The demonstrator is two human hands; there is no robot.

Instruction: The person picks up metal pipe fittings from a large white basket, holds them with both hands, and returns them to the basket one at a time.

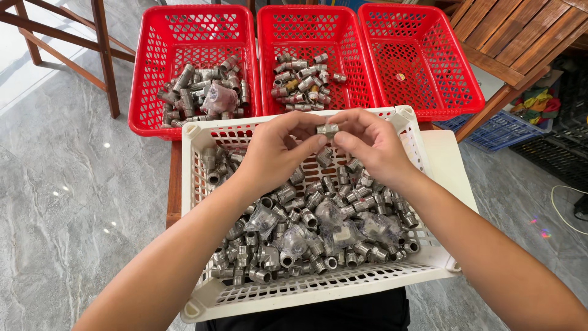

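Observation:
Both my hands meet over the far end of a white slotted basket [306, 293] that rests on my lap. My left hand [278, 150] and my right hand [370, 144] pinch one small threaded metal pipe fitting [327, 129] between their fingertips, held level above the heap. The basket is full of several silver pipe fittings [312, 227], elbows, tees and straight nipples, some in small clear plastic bags [263, 217].
Three red slotted baskets stand beyond the white one: the left basket [147, 92] holds several fittings and a bagged one, the middle basket [266, 61] a smaller pile, the right basket [429, 67] almost nothing. Wooden furniture [514, 37] stands at right, a blue crate [502, 132] under it.

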